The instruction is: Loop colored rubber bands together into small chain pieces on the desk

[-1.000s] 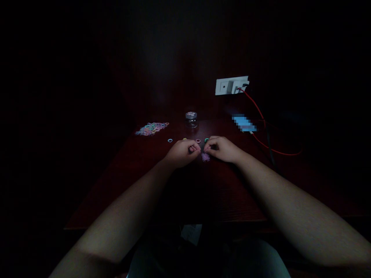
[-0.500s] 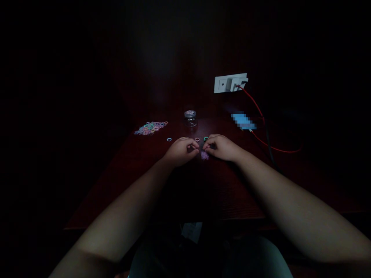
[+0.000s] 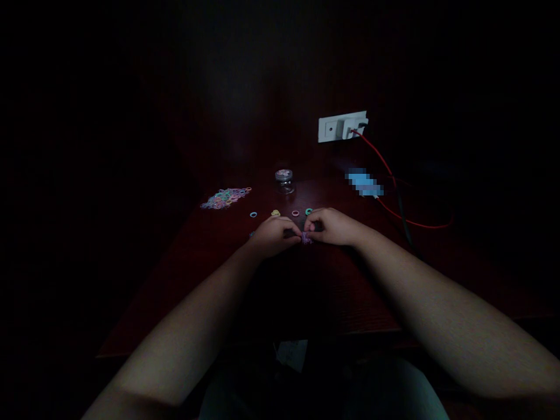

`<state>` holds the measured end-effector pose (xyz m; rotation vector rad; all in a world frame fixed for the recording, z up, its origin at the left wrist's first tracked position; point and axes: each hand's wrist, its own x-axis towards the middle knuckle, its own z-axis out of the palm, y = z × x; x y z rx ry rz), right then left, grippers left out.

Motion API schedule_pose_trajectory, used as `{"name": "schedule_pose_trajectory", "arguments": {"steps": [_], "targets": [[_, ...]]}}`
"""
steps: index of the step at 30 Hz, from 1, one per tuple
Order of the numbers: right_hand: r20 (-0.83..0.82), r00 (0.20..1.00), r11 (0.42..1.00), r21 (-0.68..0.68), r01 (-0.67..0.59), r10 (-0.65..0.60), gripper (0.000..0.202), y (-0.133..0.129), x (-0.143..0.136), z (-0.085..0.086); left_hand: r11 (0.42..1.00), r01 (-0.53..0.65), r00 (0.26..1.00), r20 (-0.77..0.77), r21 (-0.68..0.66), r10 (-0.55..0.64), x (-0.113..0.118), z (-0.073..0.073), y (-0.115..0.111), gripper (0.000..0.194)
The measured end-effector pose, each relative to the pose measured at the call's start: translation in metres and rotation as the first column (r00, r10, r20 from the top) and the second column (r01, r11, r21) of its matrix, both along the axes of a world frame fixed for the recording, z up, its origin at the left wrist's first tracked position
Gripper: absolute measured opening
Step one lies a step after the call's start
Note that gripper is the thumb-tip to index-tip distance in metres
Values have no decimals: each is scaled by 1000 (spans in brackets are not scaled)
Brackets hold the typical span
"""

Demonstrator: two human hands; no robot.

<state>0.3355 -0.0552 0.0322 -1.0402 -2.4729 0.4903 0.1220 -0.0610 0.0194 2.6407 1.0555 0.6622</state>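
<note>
A small bunch of purple elastic hair bands (image 3: 307, 238) lies on the dark red table between my hands. My left hand (image 3: 276, 234) is closed in a pinch at the left side of the bunch. From the right, my right hand (image 3: 330, 226) pinches at the same bands, its fingers curled. Just beyond my hands lie a blue band (image 3: 253, 214), a few yellow bands (image 3: 275, 213), a pink band (image 3: 295, 213) and a green band (image 3: 308, 211). A bit of blue shows beside my left wrist, mostly hidden.
A mixed pile of coloured bands (image 3: 226, 198) lies at the back left. A clear lidded jar (image 3: 284, 181) stands at the back middle. A blurred-out blue phone-like device (image 3: 364, 182) is at the right, its red cable (image 3: 382, 153) running to a wall socket (image 3: 331, 128).
Both hands have come down onto the purple bands, fingertips now at the bunch, which looks more gathered. The yellow bands show more behind my left hand. The view has shifted slightly.
</note>
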Motion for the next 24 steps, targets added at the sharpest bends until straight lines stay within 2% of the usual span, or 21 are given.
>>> {"name": "schedule_pose_trajectory", "arguments": {"steps": [14,19,24], "targets": [[28,999,996,-78,44,-42,14,-2,-4,0,1000,-31,999,-22,-2,31,6,0,-3,16],[-10,1000,999,-36,29,-29,13,-1,-2,1,1000,-24,1000,-8,-3,24,4,0,-3,15],[-47,996,996,34,76,-75,18,-1,0,5,1000,-18,999,30,17,18,1,0,-2,11]]}}
